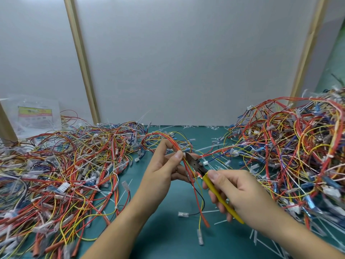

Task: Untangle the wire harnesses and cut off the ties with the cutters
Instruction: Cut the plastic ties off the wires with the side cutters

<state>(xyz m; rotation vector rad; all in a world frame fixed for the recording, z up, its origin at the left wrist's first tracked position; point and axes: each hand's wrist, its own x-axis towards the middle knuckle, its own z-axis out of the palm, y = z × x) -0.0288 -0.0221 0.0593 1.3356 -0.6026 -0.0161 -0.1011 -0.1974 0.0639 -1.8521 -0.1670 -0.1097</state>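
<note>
left hand (164,171) is up in the middle of the view, forearm coming in from the bottom left, palm turned toward the other hand. its thumb and forefinger pinch a wire harness (205,221) of red, orange and yellow wires, while the other fingers curl loosely behind the strands. the harness loops up and over the back of the fingers, then hangs down from the pinch to the green mat (158,230), where its sleeved ends and a clear connector lie. right hand (240,195) comes in from the bottom right, fingers wrapped round the yellow handles of the cutters (211,184) and thumb laid on top near the head. the dark nose of the cutters points up and left and sits right against the wires, just beside the left thumb. can't tell if the blades are actually round anything, it's too blurry there. there's a small white tie (199,176) on the strands touching the cutters where the handles start. further out, a big flat tangle of harnesses (65,165) covers the mat on the left, and a taller heap (298,146) is piled up on the right. loose white tie offcuts (261,238) are scattered on the mat near the right forearm. a clear plastic bag (35,113) sits at the back left, and a white panel wall (186,62) with wooden strips (82,58) stands behind it all.
</note>
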